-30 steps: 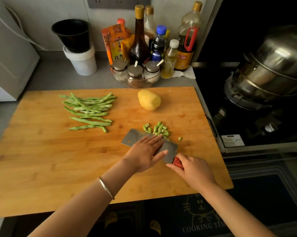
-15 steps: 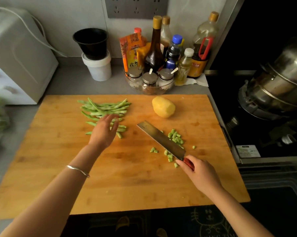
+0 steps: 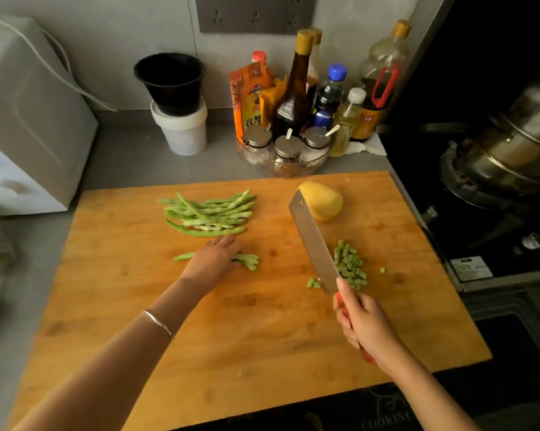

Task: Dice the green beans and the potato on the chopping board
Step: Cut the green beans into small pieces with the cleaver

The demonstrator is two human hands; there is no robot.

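A pile of whole green beans (image 3: 211,213) lies at the back left of the wooden chopping board (image 3: 231,331). My left hand (image 3: 211,261) rests palm down on a few beans (image 3: 247,260) pulled away from the pile toward me. A peeled yellow potato (image 3: 324,202) sits at the back of the board. Diced bean pieces (image 3: 349,265) are heaped right of the cleaver (image 3: 313,241), whose blade is raised on edge. My right hand (image 3: 360,321) grips its red handle.
Bottles, seasoning jars and packets (image 3: 293,119) crowd the counter behind the board. A black tub on a white tub (image 3: 177,107) stands at the back left, a white appliance (image 3: 23,119) further left. A stove with steel pots (image 3: 511,144) lies right.
My left hand left the cleaver blade, reached to the bean pile and drew a few beans toward me. My right hand lifted and turned the cleaver; the diced pieces now lie beside it.
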